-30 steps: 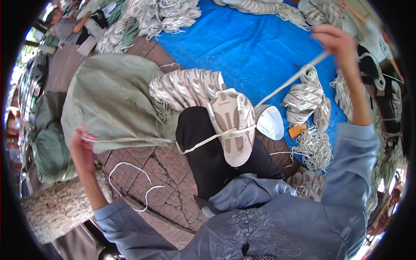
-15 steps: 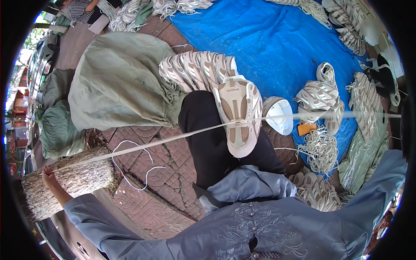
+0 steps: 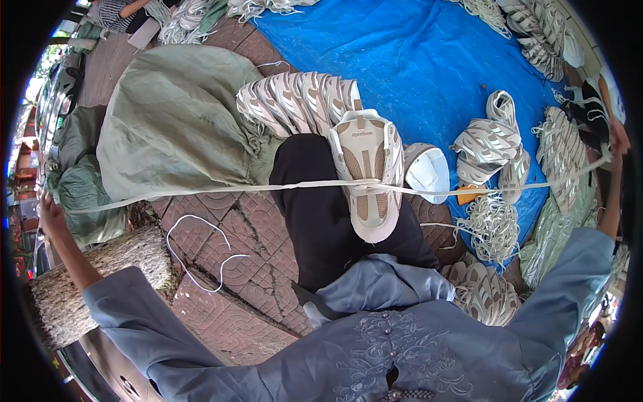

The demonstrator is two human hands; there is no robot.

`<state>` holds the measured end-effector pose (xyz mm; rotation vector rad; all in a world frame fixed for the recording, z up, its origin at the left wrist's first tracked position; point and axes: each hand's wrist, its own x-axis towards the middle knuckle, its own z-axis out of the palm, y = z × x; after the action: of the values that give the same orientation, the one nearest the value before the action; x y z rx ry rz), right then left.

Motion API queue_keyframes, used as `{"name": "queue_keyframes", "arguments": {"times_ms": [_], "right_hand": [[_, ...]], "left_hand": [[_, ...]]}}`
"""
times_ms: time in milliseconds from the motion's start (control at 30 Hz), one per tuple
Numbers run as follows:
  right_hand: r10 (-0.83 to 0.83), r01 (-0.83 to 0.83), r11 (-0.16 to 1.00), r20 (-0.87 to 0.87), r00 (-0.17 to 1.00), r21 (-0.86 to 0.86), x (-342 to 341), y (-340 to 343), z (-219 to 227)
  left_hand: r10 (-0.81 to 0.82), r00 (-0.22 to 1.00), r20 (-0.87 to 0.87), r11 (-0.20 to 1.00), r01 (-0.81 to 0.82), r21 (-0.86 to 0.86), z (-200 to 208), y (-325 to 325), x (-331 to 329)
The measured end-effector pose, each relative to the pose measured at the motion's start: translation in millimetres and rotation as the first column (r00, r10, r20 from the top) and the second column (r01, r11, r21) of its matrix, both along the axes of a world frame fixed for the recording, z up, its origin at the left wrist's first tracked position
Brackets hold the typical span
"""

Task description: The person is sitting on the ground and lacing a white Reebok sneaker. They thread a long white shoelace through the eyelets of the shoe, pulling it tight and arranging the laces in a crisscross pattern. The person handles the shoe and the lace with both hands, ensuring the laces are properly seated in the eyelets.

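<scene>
Head view: left hand [image 3: 50,216], right hand [image 3: 617,139] spread wide apart, both gripping lace [image 3: 301,185]; lace stretched across shoe [image 3: 366,151]; shoe on black trousers [image 3: 308,231], stack [image 3: 295,100] just beside

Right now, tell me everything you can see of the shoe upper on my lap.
The shoe upper is off-white and beige, with tan, mesh-like panels and dark lettering on its tongue. It lies top side up on your black trousers, its rounded, pale toe toward you. A flat, whitish lace crosses its middle and runs out to your left hand and right hand. Its underside is hidden.
</scene>
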<state>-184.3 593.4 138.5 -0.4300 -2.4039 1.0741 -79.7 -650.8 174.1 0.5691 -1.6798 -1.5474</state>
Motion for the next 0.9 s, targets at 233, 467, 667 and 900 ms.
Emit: {"name": "queue_keyframes", "arguments": {"times_ms": [233,467,667,900], "right_hand": [[0.68,-0.482,0.642,0.152,0.717,-0.596,50,-344,-142],[0.855,-0.578,0.515,0.332,0.397,-0.634,47,-485,-184],[0.849,-0.628,0.528,0.35,0.396,-0.572,59,-509,-199],[0.882,-0.549,0.47,0.359,0.303,-0.691,49,-500,-204]], "left_hand": [[-0.371,0.861,0.349,0.862,0.459,-0.216,-140,379,-23],[-0.494,0.737,0.462,0.542,0.676,-0.499,-205,552,-2],[-0.488,0.752,0.443,0.55,0.659,-0.513,-238,574,10],[-0.303,0.65,0.697,0.417,0.748,-0.516,-251,582,25]]}}
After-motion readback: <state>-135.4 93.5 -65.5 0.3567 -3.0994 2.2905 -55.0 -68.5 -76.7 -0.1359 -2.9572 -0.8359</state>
